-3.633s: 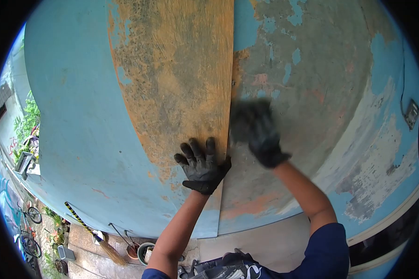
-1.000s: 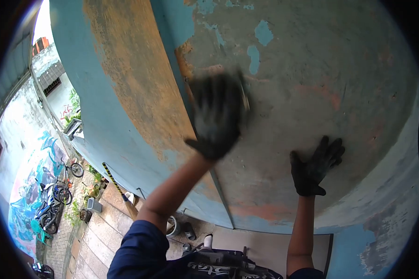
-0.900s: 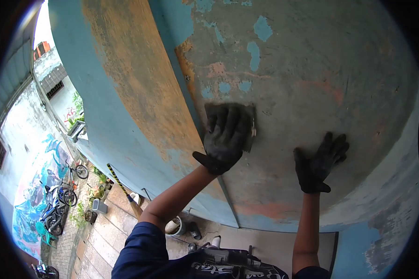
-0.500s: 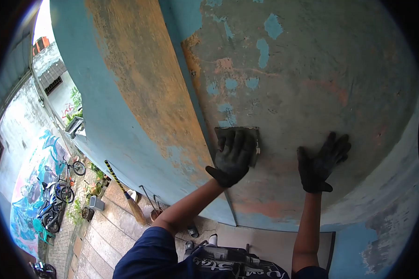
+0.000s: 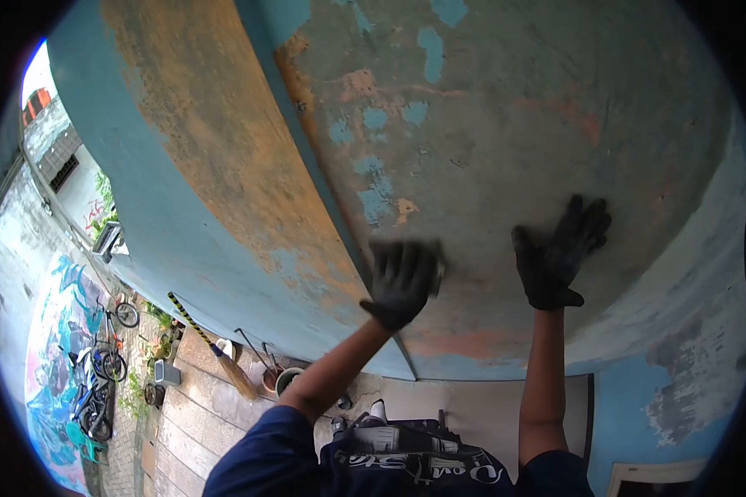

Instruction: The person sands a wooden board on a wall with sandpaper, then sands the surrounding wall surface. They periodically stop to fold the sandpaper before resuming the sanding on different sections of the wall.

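Note:
My left hand (image 5: 402, 284), in a dark work glove, presses a dark, thin rectangular sheet (image 5: 436, 248) that looks like sandpaper against the wall (image 5: 472, 166). Motion blurs the sheet, and the glove covers most of it. Just above it are a light-blue patch (image 5: 375, 205) and a small orange patch (image 5: 406, 210) on the grey-green surface. Off to the right, my right hand (image 5: 558, 258), gloved alike, lies flat on the same wall with its fingers spread and nothing in them.
A blue pillar edge (image 5: 311, 157) with a worn orange band (image 5: 199, 124) juts out left of my left hand. Below stand a broom (image 5: 236, 374), pots (image 5: 287, 380) and a grey box (image 5: 167, 372) on the tiled floor (image 5: 215, 402). Motorbikes (image 5: 91, 402) are farther left.
My left hand and the sheet have slid down the wall, uncovering the small orange patch. My right hand stays at about the same place on the wall. The camera view has shifted slightly.

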`<control>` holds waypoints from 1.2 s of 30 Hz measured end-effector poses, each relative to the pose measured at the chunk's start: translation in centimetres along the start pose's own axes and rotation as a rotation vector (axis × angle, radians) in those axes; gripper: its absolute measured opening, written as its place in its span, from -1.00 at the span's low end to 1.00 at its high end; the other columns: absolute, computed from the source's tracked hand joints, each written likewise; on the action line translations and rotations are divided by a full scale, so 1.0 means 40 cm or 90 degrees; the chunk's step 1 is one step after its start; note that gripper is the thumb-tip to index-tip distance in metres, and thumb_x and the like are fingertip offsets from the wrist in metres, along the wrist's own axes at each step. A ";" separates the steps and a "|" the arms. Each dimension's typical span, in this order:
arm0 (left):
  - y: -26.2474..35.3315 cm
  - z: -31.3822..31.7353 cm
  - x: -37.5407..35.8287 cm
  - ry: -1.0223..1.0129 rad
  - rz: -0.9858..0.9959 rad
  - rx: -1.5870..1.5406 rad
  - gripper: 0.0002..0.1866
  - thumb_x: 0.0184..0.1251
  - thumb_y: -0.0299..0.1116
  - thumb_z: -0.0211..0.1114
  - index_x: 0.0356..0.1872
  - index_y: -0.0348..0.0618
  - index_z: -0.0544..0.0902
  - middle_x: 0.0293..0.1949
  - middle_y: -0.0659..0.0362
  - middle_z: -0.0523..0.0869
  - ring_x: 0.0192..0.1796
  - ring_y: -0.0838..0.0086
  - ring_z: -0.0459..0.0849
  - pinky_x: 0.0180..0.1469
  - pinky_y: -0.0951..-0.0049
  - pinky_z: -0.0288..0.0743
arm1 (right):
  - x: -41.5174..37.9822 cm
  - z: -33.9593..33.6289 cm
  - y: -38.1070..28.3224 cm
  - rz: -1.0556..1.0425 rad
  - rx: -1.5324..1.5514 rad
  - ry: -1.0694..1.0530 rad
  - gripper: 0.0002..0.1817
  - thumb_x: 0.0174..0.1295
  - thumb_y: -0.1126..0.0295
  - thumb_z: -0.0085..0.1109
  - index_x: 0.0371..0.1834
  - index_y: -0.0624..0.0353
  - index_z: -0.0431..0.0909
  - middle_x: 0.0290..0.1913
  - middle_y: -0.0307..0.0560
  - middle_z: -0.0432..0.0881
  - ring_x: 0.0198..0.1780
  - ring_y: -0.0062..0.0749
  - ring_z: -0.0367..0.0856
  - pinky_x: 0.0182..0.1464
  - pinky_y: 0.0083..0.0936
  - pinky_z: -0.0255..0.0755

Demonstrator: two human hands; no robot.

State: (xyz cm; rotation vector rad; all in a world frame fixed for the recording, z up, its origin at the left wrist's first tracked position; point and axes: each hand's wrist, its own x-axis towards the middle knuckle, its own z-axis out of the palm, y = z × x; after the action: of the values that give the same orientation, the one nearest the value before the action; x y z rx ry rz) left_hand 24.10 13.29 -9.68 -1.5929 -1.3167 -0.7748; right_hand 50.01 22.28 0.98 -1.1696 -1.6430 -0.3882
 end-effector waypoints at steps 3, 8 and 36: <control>-0.013 -0.030 0.046 0.037 -0.010 0.005 -0.48 0.45 -0.31 0.27 0.36 -0.34 0.53 0.25 -0.39 0.54 0.33 -0.34 0.52 0.49 -0.52 0.13 | 0.003 -0.005 -0.004 0.012 -0.003 -0.014 0.25 0.07 -0.15 0.54 0.74 0.13 0.04 0.71 0.55 -0.14 0.70 0.60 -0.27 0.59 0.51 -0.32; -0.280 -0.244 0.717 0.228 0.011 0.123 -0.25 0.45 -0.08 0.26 0.60 -0.13 0.33 0.52 -0.17 0.42 0.56 -0.10 0.38 0.58 -0.17 0.21 | -0.001 -0.008 -0.012 0.021 -0.003 -0.020 0.26 0.06 -0.11 0.56 0.75 0.11 -0.01 0.71 0.56 -0.15 0.70 0.63 -0.28 0.58 0.55 -0.33; 0.028 -0.045 0.152 0.017 0.000 -0.043 -0.52 0.37 -0.30 0.31 0.31 -0.14 0.62 0.25 -0.11 0.65 0.31 -0.14 0.58 0.56 -0.45 0.12 | -0.002 0.000 0.000 0.004 0.053 0.028 0.20 0.08 -0.20 0.51 0.73 0.01 0.09 0.70 0.53 -0.07 0.68 0.68 -0.21 0.54 0.61 -0.27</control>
State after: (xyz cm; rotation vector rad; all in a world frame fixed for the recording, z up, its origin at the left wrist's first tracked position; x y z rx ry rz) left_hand 26.76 14.06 -3.86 -1.6298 -1.2842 -0.8461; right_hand 50.00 22.24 0.94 -1.0964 -1.6026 -0.3367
